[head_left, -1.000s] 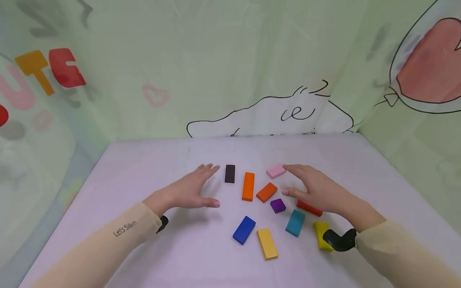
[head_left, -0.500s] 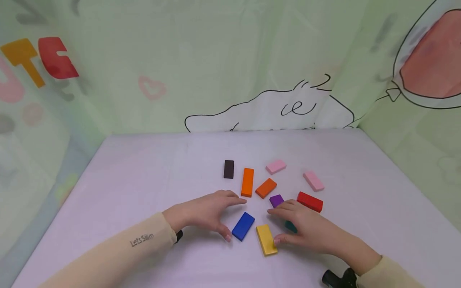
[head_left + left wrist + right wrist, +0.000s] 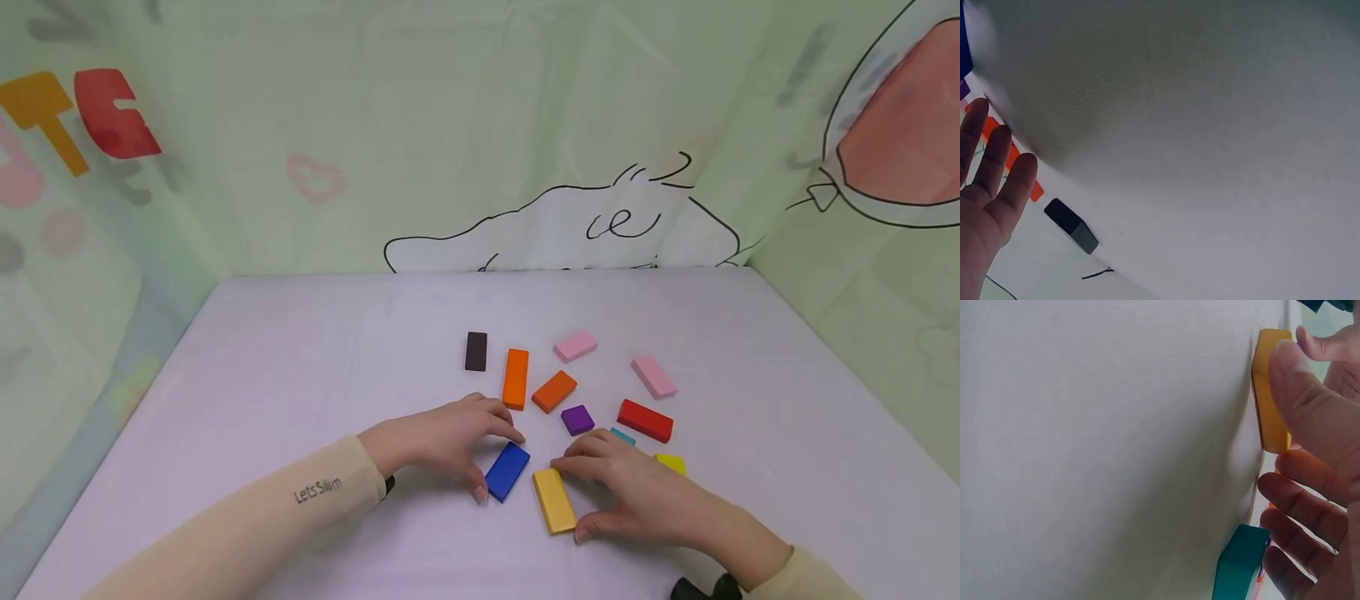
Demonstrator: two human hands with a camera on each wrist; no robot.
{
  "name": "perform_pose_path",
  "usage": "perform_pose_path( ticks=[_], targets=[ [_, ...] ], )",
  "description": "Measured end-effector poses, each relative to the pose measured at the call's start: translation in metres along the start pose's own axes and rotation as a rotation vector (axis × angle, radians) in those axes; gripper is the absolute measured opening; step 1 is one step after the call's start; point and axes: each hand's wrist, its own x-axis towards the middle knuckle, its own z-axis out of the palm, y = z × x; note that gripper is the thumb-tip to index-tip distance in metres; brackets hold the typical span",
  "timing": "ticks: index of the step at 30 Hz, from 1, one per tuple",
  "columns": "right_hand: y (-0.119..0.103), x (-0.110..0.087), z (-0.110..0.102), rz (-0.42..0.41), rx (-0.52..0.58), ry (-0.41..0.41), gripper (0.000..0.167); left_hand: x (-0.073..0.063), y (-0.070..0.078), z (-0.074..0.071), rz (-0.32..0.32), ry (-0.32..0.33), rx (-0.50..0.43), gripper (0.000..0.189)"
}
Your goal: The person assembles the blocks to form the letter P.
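My left hand has its thumb and index finger at opposite ends of a blue block, pinching it on the table. In the left wrist view the other fingers extend past the block, and thumb and index are out of sight. My right hand pinches a yellow-orange block lengthwise, thumb at the near end and index finger at the far end. The right wrist view shows its thumb across that block, the remaining fingers spread loosely over a teal block. Both held blocks lie flat.
Behind the hands lie a black block, a long orange block, a shorter orange block and a purple block. Pink blocks, a red block and a partly hidden yellow block are further right. A printed curtain encloses the table.
Both hands have come down and toward the near blocks, the right one leftward from the red block. Thumbs and index fingers have closed onto the blue and yellow-orange blocks.
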Motion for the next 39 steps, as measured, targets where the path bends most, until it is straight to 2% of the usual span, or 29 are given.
perform_pose_path(
  ticks=[3,9,13,17,25,31,35,39],
  targets=[
    [-0.001,0.001,0.001,0.005,-0.006,-0.003,0.069,0.0,0.001,0.001,0.005,0.013,0.008,0.067],
    [-0.008,0.004,0.004,0.033,0.002,-0.024,0.067,-0.001,0.003,0.005,-0.04,0.073,0.014,0.065],
    [-0.014,0.004,0.008,0.001,-0.016,-0.009,0.067,0.0,0.006,0.009,-0.074,0.127,0.065,0.067],
    [-0.019,0.005,0.011,-0.022,-0.045,0.003,0.068,0.002,0.01,0.012,-0.114,0.153,0.106,0.068],
    [-0.03,0.008,0.015,0.058,-0.035,-0.029,0.069,0.005,0.014,0.013,-0.166,0.186,0.124,0.069],
    [-0.037,0.011,0.018,0.073,-0.085,-0.012,0.073,0.005,0.012,0.013,-0.161,0.183,0.072,0.071],
    [-0.038,0.012,0.019,0.089,-0.093,-0.013,0.074,0.004,0.009,0.01,-0.158,0.175,0.012,0.063],
    [-0.04,0.013,0.02,0.077,-0.109,0.003,0.072,0.005,0.008,0.009,-0.144,0.182,0.002,0.056]
  ],
)
